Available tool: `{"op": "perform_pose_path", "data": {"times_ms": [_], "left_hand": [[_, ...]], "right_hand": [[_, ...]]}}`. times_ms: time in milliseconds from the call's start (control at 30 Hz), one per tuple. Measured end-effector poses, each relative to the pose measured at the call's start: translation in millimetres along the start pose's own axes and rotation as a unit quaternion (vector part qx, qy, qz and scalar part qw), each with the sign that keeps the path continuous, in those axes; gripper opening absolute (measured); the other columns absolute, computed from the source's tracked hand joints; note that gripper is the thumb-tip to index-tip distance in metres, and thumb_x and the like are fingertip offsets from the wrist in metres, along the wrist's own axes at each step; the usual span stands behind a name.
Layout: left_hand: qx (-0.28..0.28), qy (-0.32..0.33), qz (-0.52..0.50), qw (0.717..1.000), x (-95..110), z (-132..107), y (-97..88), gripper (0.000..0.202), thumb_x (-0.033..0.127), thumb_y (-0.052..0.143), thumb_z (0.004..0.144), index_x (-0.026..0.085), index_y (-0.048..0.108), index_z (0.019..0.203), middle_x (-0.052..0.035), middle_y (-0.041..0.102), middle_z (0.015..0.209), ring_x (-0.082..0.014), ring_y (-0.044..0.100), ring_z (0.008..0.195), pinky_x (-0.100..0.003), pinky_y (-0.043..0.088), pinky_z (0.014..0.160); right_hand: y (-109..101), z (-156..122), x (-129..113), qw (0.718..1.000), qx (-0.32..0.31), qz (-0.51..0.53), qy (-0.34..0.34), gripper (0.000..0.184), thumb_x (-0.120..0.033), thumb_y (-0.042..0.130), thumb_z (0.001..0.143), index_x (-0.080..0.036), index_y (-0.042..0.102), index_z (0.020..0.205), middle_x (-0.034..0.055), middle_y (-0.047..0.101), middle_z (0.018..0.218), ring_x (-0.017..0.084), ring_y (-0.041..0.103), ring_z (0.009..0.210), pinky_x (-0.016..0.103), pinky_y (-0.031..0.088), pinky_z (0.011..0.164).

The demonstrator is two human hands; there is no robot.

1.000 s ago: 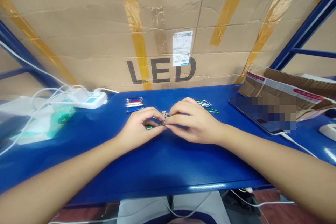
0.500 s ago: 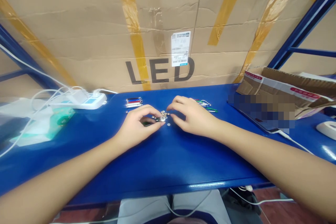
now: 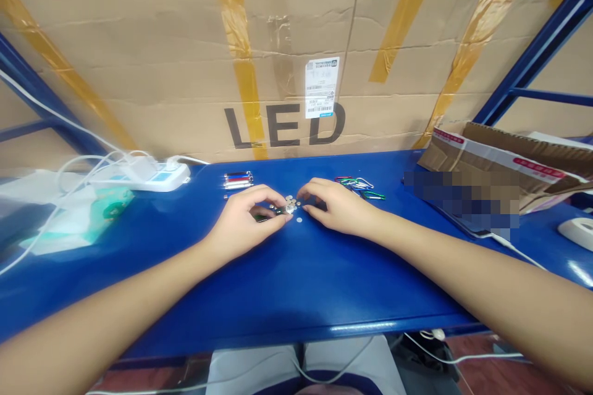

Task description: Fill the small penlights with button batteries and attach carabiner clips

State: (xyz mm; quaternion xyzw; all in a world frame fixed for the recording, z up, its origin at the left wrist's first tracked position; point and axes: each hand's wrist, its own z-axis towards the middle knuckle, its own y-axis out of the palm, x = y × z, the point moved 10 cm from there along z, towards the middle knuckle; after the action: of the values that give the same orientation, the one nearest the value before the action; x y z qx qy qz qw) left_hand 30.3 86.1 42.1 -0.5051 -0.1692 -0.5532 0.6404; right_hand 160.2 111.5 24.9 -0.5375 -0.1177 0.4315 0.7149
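Note:
My left hand is closed round a small green cylinder whose metal end points right, just above the blue table. My right hand reaches with pinched fingertips into a little pile of silver button cells beside that end. One cell lies apart on the table. A row of small coloured tubes lies behind my left hand. Several coloured clips lie behind my right hand.
A large cardboard box marked LED stands along the back. A white power strip with cables and a pale packet lie at the left. An open cardboard box, a flat dark device and a white round object lie at the right.
My right hand has drawn away from my left hand's cylinder and moved back to the pile of button cells. My left hand has shifted slightly away from me with the cylinder.

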Motion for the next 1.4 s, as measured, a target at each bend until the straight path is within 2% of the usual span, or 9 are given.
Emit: {"op": "perform_pose_path", "data": {"times_ms": [133,367,533,867,1000,1167,1300,1400], "left_hand": [[0.000,-0.004,0.000,1.000,-0.3,0.1,-0.1,0.013,0.027,0.076,0.079,0.016,0.071,0.085,-0.0046,0.068,0.091,-0.0160,0.067,0.085,-0.029,0.064,0.078],[-0.002,-0.006,0.003,1.000,-1.4,0.0,0.2,0.014,0.028,0.076,0.079,0.016,0.071,0.086,-0.0053,0.068,0.092,-0.0164,0.067,0.085,-0.030,0.064,0.078],[-0.003,0.000,0.002,1.000,-0.7,0.5,0.8,0.014,0.028,0.076,0.079,0.017,0.071,0.086,-0.0052,0.068,0.092,-0.0164,0.067,0.086,-0.029,0.065,0.077],[-0.002,0.004,0.002,1.000,-1.7,-0.5,-0.1,0.015,0.028,0.077,0.079,0.017,0.071,0.086,-0.0050,0.067,0.092,-0.0163,0.067,0.085,-0.029,0.065,0.076],[-0.001,0.007,0.004,1.000,0.0,-0.3,-0.2,0.015,0.029,0.076,0.079,0.017,0.071,0.087,-0.0051,0.067,0.092,-0.0166,0.067,0.085,-0.030,0.065,0.077],[-0.008,0.004,-0.001,1.000,-1.4,-0.5,0.5,0.015,0.029,0.076,0.080,0.018,0.071,0.088,-0.0056,0.068,0.093,-0.0172,0.068,0.085,-0.030,0.065,0.077],[-0.014,-0.002,0.002,1.000,-3.5,-0.6,1.3,0.016,0.030,0.076,0.080,0.017,0.071,0.088,-0.0058,0.068,0.094,-0.0173,0.068,0.086,-0.029,0.065,0.076],[-0.016,-0.013,0.005,1.000,-4.2,-0.5,1.9,0.017,0.030,0.076,0.080,0.016,0.071,0.089,-0.0063,0.069,0.094,-0.0178,0.069,0.087,-0.029,0.064,0.075]], "right_hand": [[1.5,-0.4,-1.5,1.000,-0.013,-0.005,0.003,0.022,-0.016,0.060,0.091,-0.018,0.066,0.112,0.0102,0.067,0.109,0.023,0.064,0.104,0.037,0.051,0.092],[0.5,-1.3,-3.1,0.999,-0.031,-0.005,0.016,0.012,-0.015,0.062,0.090,-0.017,0.068,0.100,0.0089,0.065,0.103,0.021,0.064,0.095,0.035,0.052,0.086],[1.5,-1.7,-2.5,0.999,-0.039,0.010,0.025,0.015,-0.015,0.062,0.090,-0.017,0.067,0.104,0.0094,0.064,0.105,0.022,0.063,0.097,0.035,0.051,0.088],[8.3,-1.4,6.8,0.997,-0.048,0.043,0.047,0.006,-0.014,0.063,0.088,-0.017,0.065,0.093,0.0062,0.065,0.096,0.017,0.060,0.084,0.031,0.048,0.079],[1.5,-1.2,5.9,0.996,-0.014,0.066,0.054,0.004,-0.014,0.063,0.087,-0.017,0.062,0.089,0.0047,0.067,0.090,0.017,0.060,0.078,0.030,0.047,0.075],[-16.8,-0.9,0.5,0.981,0.055,0.169,0.075,0.002,-0.018,0.060,0.087,-0.019,0.061,0.088,0.0019,0.069,0.083,0.015,0.062,0.072,0.028,0.050,0.069],[-28.6,-1.8,-6.3,0.967,0.103,0.222,0.065,0.004,-0.018,0.062,0.084,-0.019,0.064,0.088,0.0012,0.070,0.082,0.014,0.064,0.074,0.028,0.053,0.072],[-33.6,-2.7,-10.5,0.961,0.122,0.242,0.051,0.009,-0.020,0.062,0.087,-0.019,0.069,0.093,0.0020,0.074,0.090,0.015,0.067,0.081,0.029,0.054,0.079]]}}
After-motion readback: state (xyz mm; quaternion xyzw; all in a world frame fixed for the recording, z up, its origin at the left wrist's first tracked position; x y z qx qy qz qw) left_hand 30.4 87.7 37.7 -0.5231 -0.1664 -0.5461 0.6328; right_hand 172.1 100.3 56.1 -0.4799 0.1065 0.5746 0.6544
